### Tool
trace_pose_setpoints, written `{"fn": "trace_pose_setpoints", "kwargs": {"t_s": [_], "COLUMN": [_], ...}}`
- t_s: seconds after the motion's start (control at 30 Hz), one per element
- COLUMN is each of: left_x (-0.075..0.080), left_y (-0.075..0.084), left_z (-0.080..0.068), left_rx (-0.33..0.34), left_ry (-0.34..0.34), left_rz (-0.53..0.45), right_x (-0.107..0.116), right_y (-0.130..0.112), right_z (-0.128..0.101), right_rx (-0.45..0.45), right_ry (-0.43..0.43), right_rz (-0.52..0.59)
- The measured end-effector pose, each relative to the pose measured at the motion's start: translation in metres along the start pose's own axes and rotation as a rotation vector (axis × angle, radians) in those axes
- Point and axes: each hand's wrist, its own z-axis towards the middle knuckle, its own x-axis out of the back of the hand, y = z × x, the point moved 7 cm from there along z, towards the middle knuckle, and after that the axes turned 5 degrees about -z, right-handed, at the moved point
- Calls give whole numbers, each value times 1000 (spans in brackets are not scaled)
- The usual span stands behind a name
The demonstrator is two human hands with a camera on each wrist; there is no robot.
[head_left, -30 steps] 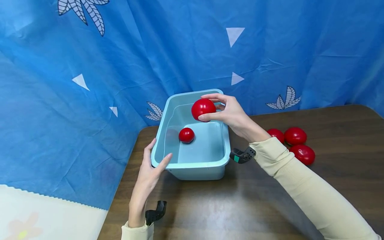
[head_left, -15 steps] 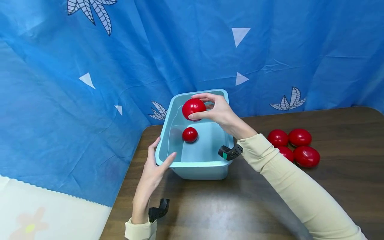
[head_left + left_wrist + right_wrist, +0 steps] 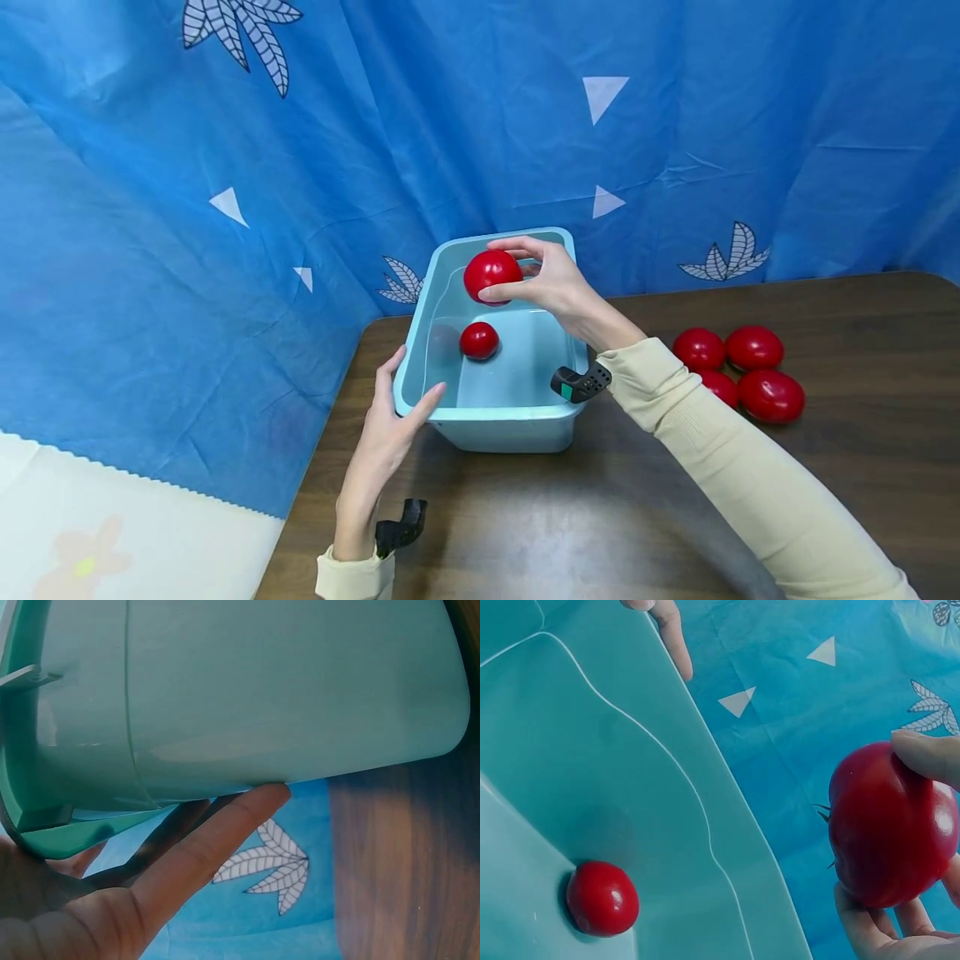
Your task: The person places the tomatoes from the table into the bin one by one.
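The right hand [image 3: 558,283] curls its fingers round a glossy red tomato [image 3: 492,276], holding it above the far end of the light-teal rectangular plastic tub [image 3: 495,410]. A smaller red tomato [image 3: 479,341] lies on the tub floor. The left hand [image 3: 390,421], fingers straight, rests against the tub's corner at 7 o'clock. More red tomatoes [image 3: 750,367] sit on the dark wooden worktop [image 3: 570,525] at 3 o'clock.

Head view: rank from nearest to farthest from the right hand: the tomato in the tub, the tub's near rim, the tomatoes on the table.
From the right hand:
1. Tomato in the tub, just below-left.
2. Tub's near rim, toward the person.
3. Tomatoes on the table, far right.
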Motion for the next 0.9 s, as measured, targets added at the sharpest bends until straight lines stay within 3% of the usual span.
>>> {"fn": "trace_pose_setpoints", "kwargs": {"t_s": [0.3, 0.63, 0.9], "left_x": [-4, -4, -1], "left_y": [0, 0, 3], "left_z": [1, 0, -1], "left_rx": [10, 29, 24], "left_ry": [-9, 6, -1], "left_rz": [2, 5, 12], "right_x": [9, 14, 44], "right_y": [0, 3, 1], "right_z": [-2, -10, -37], "right_rx": [67, 77, 119], "right_ry": [22, -24, -7], "right_rz": [69, 107, 83]}}
